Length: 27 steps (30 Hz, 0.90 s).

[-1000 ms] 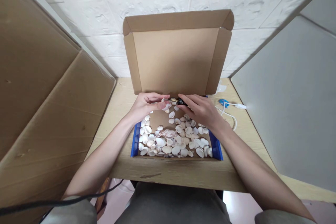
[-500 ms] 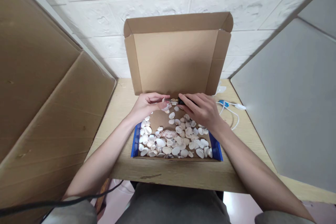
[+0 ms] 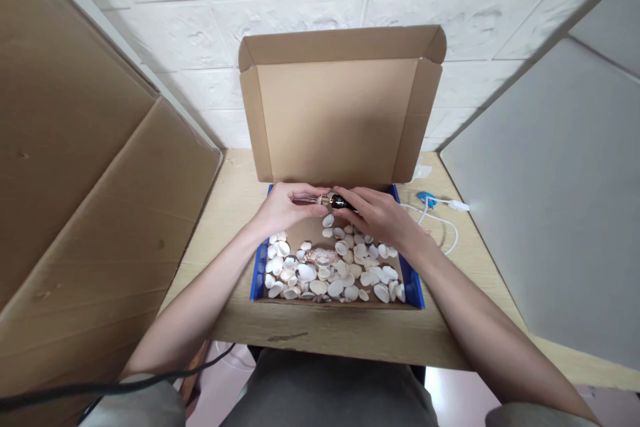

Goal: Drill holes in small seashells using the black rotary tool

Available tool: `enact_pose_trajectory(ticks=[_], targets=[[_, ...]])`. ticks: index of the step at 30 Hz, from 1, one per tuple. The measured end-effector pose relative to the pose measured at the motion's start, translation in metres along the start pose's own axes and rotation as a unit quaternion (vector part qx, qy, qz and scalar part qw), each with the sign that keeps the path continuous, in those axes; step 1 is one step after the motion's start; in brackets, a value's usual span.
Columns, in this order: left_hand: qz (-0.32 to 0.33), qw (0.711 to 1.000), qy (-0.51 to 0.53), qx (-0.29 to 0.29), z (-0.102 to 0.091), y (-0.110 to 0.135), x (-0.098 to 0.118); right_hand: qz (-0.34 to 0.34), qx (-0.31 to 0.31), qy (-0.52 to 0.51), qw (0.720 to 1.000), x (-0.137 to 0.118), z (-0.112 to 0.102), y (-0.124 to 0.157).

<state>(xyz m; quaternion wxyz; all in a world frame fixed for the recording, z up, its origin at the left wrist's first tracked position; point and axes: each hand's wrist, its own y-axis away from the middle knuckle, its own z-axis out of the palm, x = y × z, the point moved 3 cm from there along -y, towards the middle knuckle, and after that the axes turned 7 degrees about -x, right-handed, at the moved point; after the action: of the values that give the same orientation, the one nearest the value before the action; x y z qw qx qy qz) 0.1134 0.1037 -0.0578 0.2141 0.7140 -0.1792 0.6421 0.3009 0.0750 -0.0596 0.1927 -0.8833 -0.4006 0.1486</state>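
Note:
My right hand (image 3: 375, 211) is closed round a small black hand drill (image 3: 340, 202) with a brass-coloured tip and a thin metal bit pointing left. My left hand (image 3: 287, 208) pinches a small pale shell (image 3: 320, 199) between thumb and fingers, against the brass tip. The thin bit shows to the left of the shell, inside my left hand, and appears to pass through it. Both hands are over the back part of an open cardboard box (image 3: 411, 283) with blue sides. In it lie many white shells (image 3: 306, 272) and a larger, pinkish spiky shell (image 3: 321, 255).
The box's brown lid (image 3: 335, 113) stands raised against the white brick wall (image 3: 200, 27). On the right, a white cable (image 3: 443, 215) with a blue tie lies on the wooden table (image 3: 235, 180). A cardboard panel (image 3: 170, 180) and a grey panel (image 3: 550, 200) flank the table.
My hands have come lower and closer together. The shell now sits up against the drill's brass tip, with the bit showing on its left side.

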Motion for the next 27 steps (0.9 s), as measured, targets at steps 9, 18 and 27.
enact_pose_trajectory(ticks=[9, 18, 27], targets=[[0.007, 1.000, -0.015, 0.005, 0.0010, 0.0006, 0.0003, -0.001, 0.030, 0.011, 0.999, -0.0029, -0.0024, -0.0017], [0.005, 1.000, -0.025, 0.009, 0.0028, 0.0003, 0.0029, -0.007, 0.069, 0.027, 0.997, -0.0019, -0.0057, -0.0019], [0.026, 0.999, -0.027, 0.009, 0.0034, 0.0019, 0.0050, -0.004, 0.079, 0.031, 0.996, -0.0020, -0.0079, -0.0015]])
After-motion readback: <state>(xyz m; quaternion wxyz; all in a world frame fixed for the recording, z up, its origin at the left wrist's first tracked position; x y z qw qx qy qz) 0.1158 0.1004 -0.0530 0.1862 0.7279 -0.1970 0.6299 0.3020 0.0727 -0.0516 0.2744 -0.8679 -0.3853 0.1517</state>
